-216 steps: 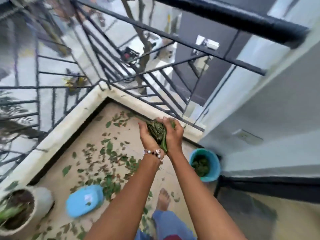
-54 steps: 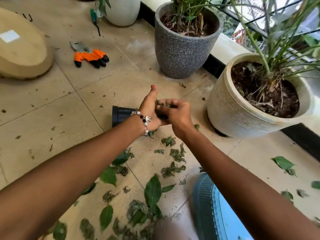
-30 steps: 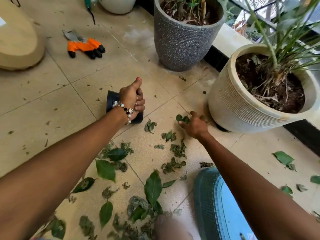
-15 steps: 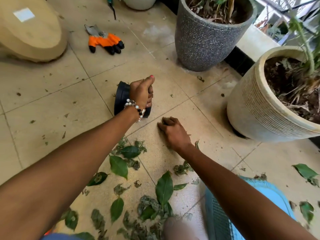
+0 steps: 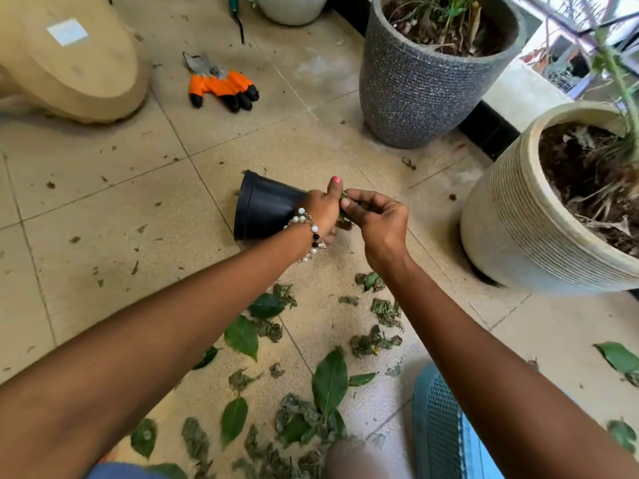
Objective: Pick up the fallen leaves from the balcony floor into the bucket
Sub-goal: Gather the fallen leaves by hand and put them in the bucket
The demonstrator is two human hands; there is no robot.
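Right hand (image 5: 378, 219) has lifted leaves (image 5: 344, 205) to left hand (image 5: 320, 212).

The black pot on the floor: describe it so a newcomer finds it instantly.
Start at the tall grey speckled planter and come toward the camera to the left hand. The black pot lies just behind it, the only container tipped on its side.

Floor (image 5: 103, 209): small pot (image 5: 262, 210) on its side at centre, both hands just right of it. Leaves (image 5: 311, 357) scattered nearer the person. Glove (image 5: 221, 86) behind the small pot. Grey pot (image 5: 415, 88) behind and right; ribbed pot (image 5: 518, 216) at far right. Stool (image 5: 446, 433) at near right.
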